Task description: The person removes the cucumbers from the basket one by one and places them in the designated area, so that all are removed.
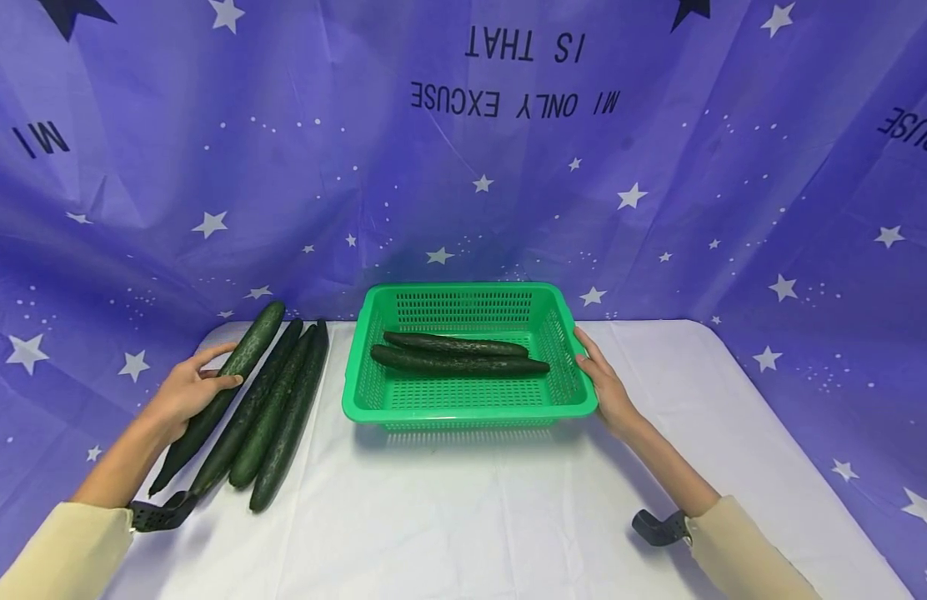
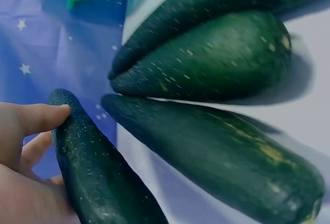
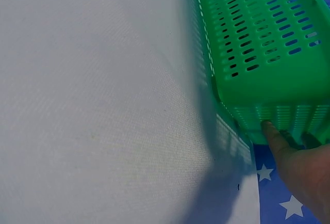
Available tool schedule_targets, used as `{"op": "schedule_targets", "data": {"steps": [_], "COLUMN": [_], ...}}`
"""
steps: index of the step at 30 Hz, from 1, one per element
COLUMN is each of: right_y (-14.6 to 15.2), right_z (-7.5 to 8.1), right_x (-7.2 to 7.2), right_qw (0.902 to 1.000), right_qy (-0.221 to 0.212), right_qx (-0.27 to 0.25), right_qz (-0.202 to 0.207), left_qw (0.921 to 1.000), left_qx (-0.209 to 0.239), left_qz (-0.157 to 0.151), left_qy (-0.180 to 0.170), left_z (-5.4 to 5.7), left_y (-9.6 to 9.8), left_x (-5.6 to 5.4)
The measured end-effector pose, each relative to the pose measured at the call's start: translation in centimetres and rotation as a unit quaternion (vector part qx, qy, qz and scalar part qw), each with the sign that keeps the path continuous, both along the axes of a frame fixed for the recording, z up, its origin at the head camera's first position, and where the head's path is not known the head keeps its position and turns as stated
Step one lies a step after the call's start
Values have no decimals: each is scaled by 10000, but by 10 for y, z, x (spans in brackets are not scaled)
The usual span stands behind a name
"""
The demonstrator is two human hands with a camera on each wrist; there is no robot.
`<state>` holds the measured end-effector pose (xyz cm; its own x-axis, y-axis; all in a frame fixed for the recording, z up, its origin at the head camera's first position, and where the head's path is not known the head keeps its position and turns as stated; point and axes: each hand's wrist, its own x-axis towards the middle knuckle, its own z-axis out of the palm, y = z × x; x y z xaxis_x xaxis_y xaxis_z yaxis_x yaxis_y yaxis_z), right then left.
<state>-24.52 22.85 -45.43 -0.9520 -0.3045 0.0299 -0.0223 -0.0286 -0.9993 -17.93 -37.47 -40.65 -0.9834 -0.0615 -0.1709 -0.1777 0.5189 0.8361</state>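
Note:
My left hand (image 1: 189,390) grips a dark green cucumber (image 1: 246,354) near its middle, thumb on one side and fingers on the other. This cucumber lies slanted at the outer left of a group; in the left wrist view the thumb presses on its skin. Several other cucumbers (image 1: 287,433) lie side by side just to its right. A green slotted plastic basket (image 1: 471,413) stands at the table's middle with two cucumbers (image 1: 463,362) lying lengthwise inside. My right hand (image 1: 606,387) holds the basket's right end at the rim, its fingers against the outer wall in the right wrist view.
A white cloth covers the table (image 1: 463,517). Behind it and along the sides hangs a purple-blue curtain (image 1: 403,183) with white stars and upside-down lettering. Black straps with mounts (image 1: 163,512) sit on both wrists, at the cuffs of light sleeves.

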Motion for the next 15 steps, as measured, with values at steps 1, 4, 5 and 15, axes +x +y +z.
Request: {"op": "schedule_targets", "data": {"steps": [1,4,5,15], "right_y": [0,0,0,1], "right_z": [0,0,0,-2], "right_x": [0,0,0,0], "right_qw": [10000,10000,10000,10000], "right_qy": [4,4,8,15], "right_qx": [9,-9,-10,-12], "right_qz": [4,8,8,3], "left_qw": [10000,9998,9997,9994], "left_qx": [18,30,29,-46], "left_qz": [4,54,65,158], "left_qy": [-57,-202,-248,-320], "left_z": [-3,-10,-12,-28], "left_y": [-2,-6,-7,-16], "left_x": [0,-2,-2,-12]}}
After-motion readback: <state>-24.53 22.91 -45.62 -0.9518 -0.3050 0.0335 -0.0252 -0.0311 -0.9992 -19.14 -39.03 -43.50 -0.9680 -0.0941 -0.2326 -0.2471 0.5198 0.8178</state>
